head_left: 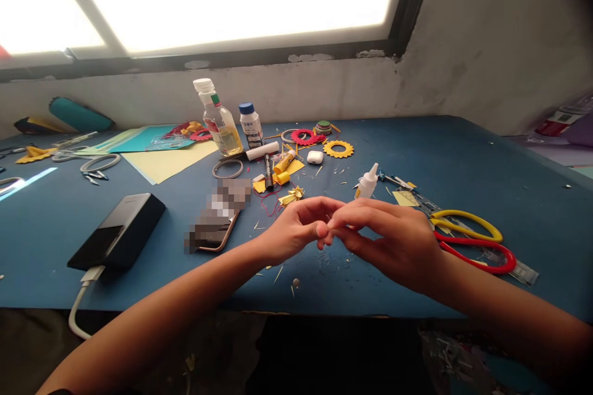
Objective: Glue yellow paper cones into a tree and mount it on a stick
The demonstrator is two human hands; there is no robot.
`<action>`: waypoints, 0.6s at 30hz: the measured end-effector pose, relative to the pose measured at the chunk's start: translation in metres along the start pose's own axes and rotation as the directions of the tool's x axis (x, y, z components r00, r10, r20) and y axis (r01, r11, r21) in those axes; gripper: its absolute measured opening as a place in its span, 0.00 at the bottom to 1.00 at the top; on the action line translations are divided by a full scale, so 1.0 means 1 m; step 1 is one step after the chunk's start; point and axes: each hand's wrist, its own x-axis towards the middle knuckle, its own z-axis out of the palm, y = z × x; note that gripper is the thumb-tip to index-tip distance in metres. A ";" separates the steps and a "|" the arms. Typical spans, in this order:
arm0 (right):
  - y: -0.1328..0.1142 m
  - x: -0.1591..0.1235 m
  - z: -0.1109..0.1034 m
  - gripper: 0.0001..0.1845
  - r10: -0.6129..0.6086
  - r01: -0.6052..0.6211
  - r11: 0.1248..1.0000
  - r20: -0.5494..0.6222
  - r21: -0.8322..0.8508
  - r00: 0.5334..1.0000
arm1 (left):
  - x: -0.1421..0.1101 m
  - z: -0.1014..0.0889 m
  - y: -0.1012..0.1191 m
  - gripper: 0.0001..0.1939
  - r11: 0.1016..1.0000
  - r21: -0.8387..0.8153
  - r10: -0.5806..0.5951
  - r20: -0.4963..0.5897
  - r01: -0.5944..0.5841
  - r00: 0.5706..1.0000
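Observation:
Both hands meet above the front middle of the blue table (194, 284). My left hand (301, 228) has its fingers curled, with thumb and fingertips close together. The fingertips of my right hand (389, 237) pinch against those of the left. Whatever lies between them is too small or hidden to make out. Just behind the right hand stands a small white glue bottle (367, 182) with a pointed nozzle. A folded yellow paper piece (291, 197) lies beyond the left hand. Scissors (467, 225) with one yellow and one red handle rest beside the right wrist, partly covered by it.
A phone (215, 222) and a black power bank (118, 231) with a white cable lie left. Behind are a clear bottle (220, 120), a blue-capped bottle (251, 123), an earbud case (315, 157), red (306, 137) and yellow (338, 149) paper rings. Paper scraps dot the table.

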 end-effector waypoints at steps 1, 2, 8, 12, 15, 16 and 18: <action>0.000 0.000 0.000 0.06 0.003 -0.003 1.000 0.001 0.002 1.000 | 0.000 0.000 0.000 0.25 1.000 -0.002 0.000 0.003 0.000 1.000; -0.001 0.000 0.000 0.06 0.005 -0.005 1.000 0.004 0.002 1.000 | 0.000 0.000 0.000 0.24 1.000 -0.002 -0.001 0.004 0.001 1.000; -0.002 -0.001 -0.001 0.06 -0.011 0.011 1.000 -0.023 -0.007 1.000 | 0.001 0.002 0.001 0.26 0.999 0.036 0.000 -0.030 0.001 1.000; 0.000 -0.002 -0.001 0.05 -0.036 0.037 0.999 -0.049 0.015 0.998 | 0.002 0.002 0.002 0.26 0.999 0.050 0.008 -0.037 -0.006 0.999; 0.002 -0.001 -0.001 0.05 -0.096 0.100 0.993 -0.069 0.056 0.993 | 0.001 0.000 0.002 0.27 0.998 0.058 0.014 -0.020 -0.013 1.000; 0.002 -0.002 -0.001 0.06 -0.102 0.108 0.991 -0.072 0.084 0.992 | 0.001 -0.001 0.001 0.27 0.998 0.063 0.012 -0.014 -0.011 1.000; 0.003 -0.004 -0.001 0.07 -0.084 0.098 0.979 -0.084 0.179 0.993 | 0.001 -0.002 -0.001 0.28 0.998 0.065 0.006 -0.013 -0.005 1.000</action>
